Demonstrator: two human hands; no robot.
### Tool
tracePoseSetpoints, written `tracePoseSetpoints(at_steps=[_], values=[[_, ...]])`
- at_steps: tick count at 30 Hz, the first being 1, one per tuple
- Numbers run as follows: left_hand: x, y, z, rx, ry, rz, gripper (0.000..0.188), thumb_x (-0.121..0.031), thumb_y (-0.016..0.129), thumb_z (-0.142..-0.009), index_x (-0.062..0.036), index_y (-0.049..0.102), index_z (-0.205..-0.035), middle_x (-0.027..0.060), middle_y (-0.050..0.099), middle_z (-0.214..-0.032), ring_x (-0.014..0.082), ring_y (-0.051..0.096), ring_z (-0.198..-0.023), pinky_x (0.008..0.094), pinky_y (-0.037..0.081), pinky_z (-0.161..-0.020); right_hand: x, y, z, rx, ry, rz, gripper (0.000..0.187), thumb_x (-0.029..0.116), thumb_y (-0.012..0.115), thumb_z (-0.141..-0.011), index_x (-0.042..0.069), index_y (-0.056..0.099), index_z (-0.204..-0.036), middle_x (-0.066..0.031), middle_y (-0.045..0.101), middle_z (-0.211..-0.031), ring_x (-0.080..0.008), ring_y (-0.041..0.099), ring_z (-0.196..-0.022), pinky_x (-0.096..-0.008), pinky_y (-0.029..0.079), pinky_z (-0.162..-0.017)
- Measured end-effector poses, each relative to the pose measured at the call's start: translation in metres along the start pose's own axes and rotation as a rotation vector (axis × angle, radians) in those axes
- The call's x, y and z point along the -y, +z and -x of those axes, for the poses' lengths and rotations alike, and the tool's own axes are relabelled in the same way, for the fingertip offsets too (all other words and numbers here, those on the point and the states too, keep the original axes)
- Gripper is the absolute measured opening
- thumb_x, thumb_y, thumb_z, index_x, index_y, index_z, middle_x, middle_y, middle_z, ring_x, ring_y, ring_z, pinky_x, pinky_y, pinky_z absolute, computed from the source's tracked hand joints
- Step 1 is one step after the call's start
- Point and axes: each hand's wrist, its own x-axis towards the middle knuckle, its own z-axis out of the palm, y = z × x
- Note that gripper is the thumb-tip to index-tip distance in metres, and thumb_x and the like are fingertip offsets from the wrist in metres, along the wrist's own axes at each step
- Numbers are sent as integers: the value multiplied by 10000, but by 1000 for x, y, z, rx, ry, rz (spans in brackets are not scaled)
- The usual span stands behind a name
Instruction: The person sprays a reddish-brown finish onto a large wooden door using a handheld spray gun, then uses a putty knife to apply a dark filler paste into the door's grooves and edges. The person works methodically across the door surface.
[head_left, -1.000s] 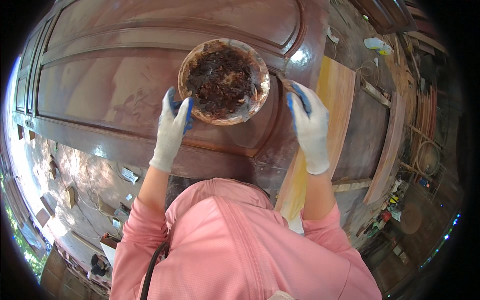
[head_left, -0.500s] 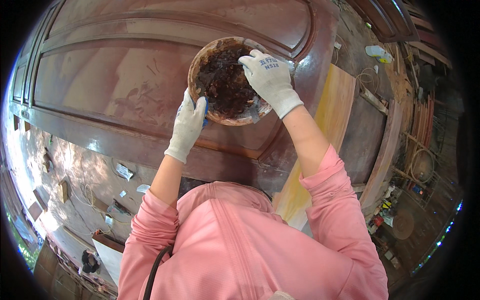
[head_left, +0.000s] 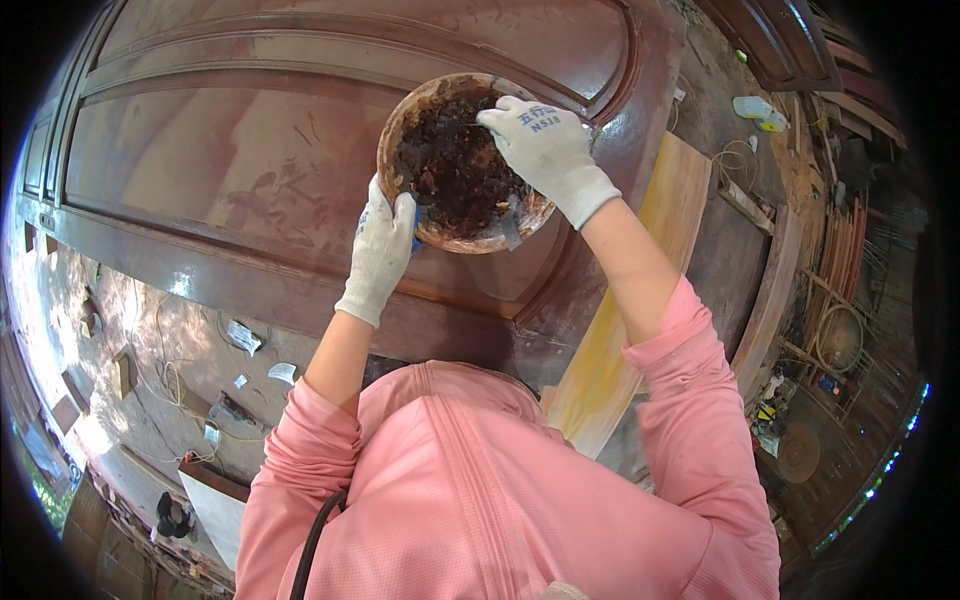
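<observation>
A round, stained bowl [head_left: 388, 150] sits tilted above a dark reddish-brown door panel, its inside caked with clumpy dark brown paste [head_left: 450, 165]. Gripping its left rim is my left hand [head_left: 382, 245], in a pale knitted glove with the thumb on the near side. A bit of blue shows beside that thumb. My right hand [head_left: 545, 145], gloved alike, is closed over the bowl's right side with its fingertips above the paste. Whatever those fingers pinch is hidden. A small grey flat piece [head_left: 512, 228] lies over the near right rim.
The large panelled door [head_left: 200, 160] lies flat beneath the bowl. A yellowish wooden board [head_left: 640, 290] runs along its right side. On the ground are a plastic jug [head_left: 752, 107], cords, scraps and wood pieces; a pale board [head_left: 215, 510] stands at lower left.
My right forearm has swung slightly right and its hand has turned a little over the bowl. The bowl has shifted only slightly, still held by my left hand.
</observation>
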Motion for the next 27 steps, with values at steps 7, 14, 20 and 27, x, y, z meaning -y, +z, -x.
tracePoseSetpoints(at_steps=[7,14,20,27], values=[[5,14,1,-165,175,-138,468,-212,480,-1037,-19,404,-1458,277,639,-1222,462,613,-1119,509,473,-974,-5,-4,1,84,-200,78,185,124,586,-917,182,724,-1027,-14,679,-1012,-237,713,-918,-397,592,-723],[-8,12,4,-153,38,-70,467,-193,469,-1033,-9,402,-1457,282,653,-1202,466,627,-1094,521,477,-950,0,-5,-4,-32,-146,55,218,158,619,-917,205,724,-1102,-7,668,-1024,-225,696,-947,-371,596,-724],[-10,15,5,-171,50,-5,465,-177,464,-1031,-7,403,-1460,276,652,-1224,466,628,-1107,523,476,-956,-6,-4,-7,69,-380,164,242,134,630,-896,175,706,-1122,10,655,-1031,-199,680,-999,-348,590,-762],[-11,14,3,-148,0,-32,468,-173,464,-1031,-5,400,-1463,271,657,-1223,458,632,-1117,516,477,-966,-14,-20,3,234,-402,193,243,129,625,-894,190,700,-1117,8,652,-1030,-202,679,-1004,-350,588,-766]])
